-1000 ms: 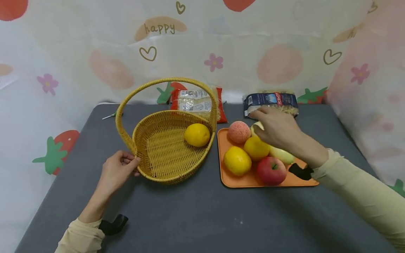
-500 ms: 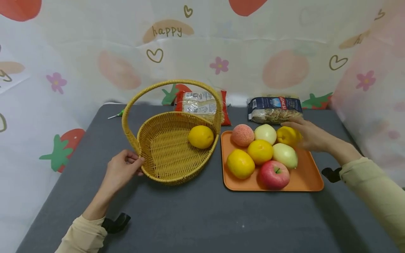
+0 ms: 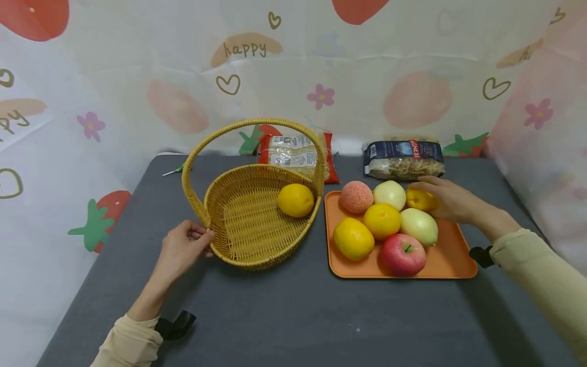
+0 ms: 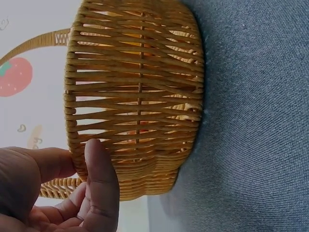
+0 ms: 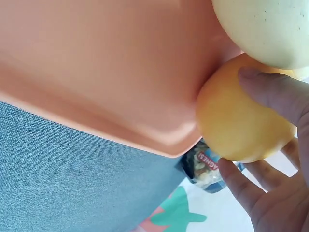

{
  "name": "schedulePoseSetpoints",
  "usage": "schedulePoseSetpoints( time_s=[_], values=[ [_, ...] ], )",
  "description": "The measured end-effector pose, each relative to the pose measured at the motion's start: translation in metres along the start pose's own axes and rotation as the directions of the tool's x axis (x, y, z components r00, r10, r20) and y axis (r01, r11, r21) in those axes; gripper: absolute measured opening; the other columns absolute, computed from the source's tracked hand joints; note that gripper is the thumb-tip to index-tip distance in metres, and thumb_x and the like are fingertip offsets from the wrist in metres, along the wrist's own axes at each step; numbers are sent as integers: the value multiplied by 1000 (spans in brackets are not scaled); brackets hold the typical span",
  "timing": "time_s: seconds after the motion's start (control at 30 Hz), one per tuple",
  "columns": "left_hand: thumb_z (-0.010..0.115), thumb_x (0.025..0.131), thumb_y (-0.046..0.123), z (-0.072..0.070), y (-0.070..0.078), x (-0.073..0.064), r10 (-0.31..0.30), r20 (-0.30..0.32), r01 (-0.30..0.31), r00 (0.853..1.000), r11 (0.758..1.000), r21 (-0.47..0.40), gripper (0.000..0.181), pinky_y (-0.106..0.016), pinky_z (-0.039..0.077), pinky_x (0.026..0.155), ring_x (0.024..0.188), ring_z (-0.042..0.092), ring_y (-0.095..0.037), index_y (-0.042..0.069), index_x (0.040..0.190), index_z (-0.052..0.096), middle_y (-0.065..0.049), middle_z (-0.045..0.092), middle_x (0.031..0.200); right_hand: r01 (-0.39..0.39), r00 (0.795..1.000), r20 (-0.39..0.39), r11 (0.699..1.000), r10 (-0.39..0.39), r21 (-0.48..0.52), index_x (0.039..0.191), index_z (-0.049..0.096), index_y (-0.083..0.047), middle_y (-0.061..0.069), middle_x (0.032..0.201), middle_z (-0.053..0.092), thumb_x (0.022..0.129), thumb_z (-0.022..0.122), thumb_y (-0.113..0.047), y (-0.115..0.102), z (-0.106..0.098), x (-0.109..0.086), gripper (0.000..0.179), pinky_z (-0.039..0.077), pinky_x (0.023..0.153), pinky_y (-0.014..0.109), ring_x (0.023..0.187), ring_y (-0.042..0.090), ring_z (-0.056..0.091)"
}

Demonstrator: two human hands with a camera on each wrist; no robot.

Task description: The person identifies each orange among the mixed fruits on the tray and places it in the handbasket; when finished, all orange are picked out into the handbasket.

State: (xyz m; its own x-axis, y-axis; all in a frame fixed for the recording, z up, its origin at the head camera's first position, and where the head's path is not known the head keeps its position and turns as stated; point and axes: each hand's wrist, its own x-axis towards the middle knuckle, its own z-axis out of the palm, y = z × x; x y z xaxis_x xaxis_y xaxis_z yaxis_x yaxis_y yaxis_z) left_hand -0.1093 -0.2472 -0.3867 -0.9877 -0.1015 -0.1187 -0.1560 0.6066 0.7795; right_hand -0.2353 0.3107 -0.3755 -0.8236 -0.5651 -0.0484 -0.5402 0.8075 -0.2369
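My left hand (image 3: 182, 251) pinches the rim of a yellow wicker basket (image 3: 249, 229) between thumb and fingers. A single yellow fruit (image 3: 295, 200) lies inside, on the basket's right. To the right sits an orange tray (image 3: 454, 262). At its back right corner my right hand (image 3: 458, 202) grips a smooth yellow-orange fruit (image 5: 246, 111), thumb on one side and fingers on the other; it touches a pale green fruit (image 5: 270, 29). Also on the tray are a red apple (image 3: 403, 256), a rough pink ball-like fruit (image 3: 356, 197) and more yellow and pale green fruits.
Behind the basket lies a red-edged clear food bag (image 3: 293, 153). A dark blue pasta bag (image 3: 403, 160) lies behind the tray. A small green-and-white item (image 3: 174, 170) is at the back left. A patterned cloth wall (image 3: 348, 66) borders the grey table.
My right hand has moved right and down, from above the tray's middle to the yellow-orange fruit at its back right corner. My left hand stays at the basket rim; the head view shifts slightly.
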Motion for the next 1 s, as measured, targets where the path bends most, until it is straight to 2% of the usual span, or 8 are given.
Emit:
schedulePoseSetpoints(
  time_s=[0.23,0.37,0.47,0.6,0.73,0.83,0.9,1.0],
  values=[
    [59,97,26,3,2,1,-4,15,4,1000,1000,-5,31,-34,60,64,69,73,-19,-2,110,55,-14,65,91,-25,1000,-18,1000,25,3,133,55,-8,29,138,46,79,79,-9,2,2,-9,59,42,93,72,123,55,46],
    [59,97,26,4,3,2,4,24,-3,1000,1000,-9,31,-34,60,64,68,72,-18,-2,109,55,-14,65,91,-131,991,-34,991,131,5,136,52,-11,25,139,45,79,80,-20,-2,-3,-15,64,45,89,71,121,51,48],
    [59,97,27,4,4,2,-1,27,1,1000,1000,-3,31,-35,60,64,70,73,-21,-2,109,55,-14,65,91,-170,982,-90,985,168,-12,140,49,-11,25,142,43,77,82,-20,-10,-12,-18,71,46,85,71,121,51,48],
    [59,97,28,3,3,3,-11,23,11,1000,1000,7,32,-34,60,65,70,73,-21,-1,110,54,-14,64,91,-99,968,-236,995,90,-29,141,49,-10,24,140,44,74,83,-13,-27,-26,-18,74,50,80,68,115,47,50],
    [58,97,28,1,3,2,-16,19,16,1000,1000,13,32,-34,60,65,70,73,-20,-1,110,54,-14,63,92,14,928,-370,999,-31,-49,140,50,-11,22,137,48,72,84,-13,-57,-38,-12,76,52,76,62,112,41,52],
    [58,97,29,-1,3,1,-17,21,17,1000,1000,16,33,-34,60,65,71,73,-21,-1,110,54,-14,63,93,129,885,-438,988,-155,-89,140,51,-14,21,134,50,72,83,-17,-84,-43,-3,76,53,74,54,109,38,52],
    [58,98,29,-2,3,0,-16,24,16,1000,1000,12,34,-34,60,65,70,73,-20,-2,111,54,-14,62,93,211,850,-467,970,-243,-120,141,50,-16,21,133,51,72,81,-19,-102,-44,5,76,52,73,50,108,37,53],
    [58,98,31,-3,2,0,-18,27,17,999,1000,6,36,-33,60,65,70,72,-18,-2,112,53,-14,62,94,333,800,-479,932,-360,-145,141,50,-17,20,132,52,72,80,-22,-129,-44,18,76,51,78,47,109,35,53]
  ],
)
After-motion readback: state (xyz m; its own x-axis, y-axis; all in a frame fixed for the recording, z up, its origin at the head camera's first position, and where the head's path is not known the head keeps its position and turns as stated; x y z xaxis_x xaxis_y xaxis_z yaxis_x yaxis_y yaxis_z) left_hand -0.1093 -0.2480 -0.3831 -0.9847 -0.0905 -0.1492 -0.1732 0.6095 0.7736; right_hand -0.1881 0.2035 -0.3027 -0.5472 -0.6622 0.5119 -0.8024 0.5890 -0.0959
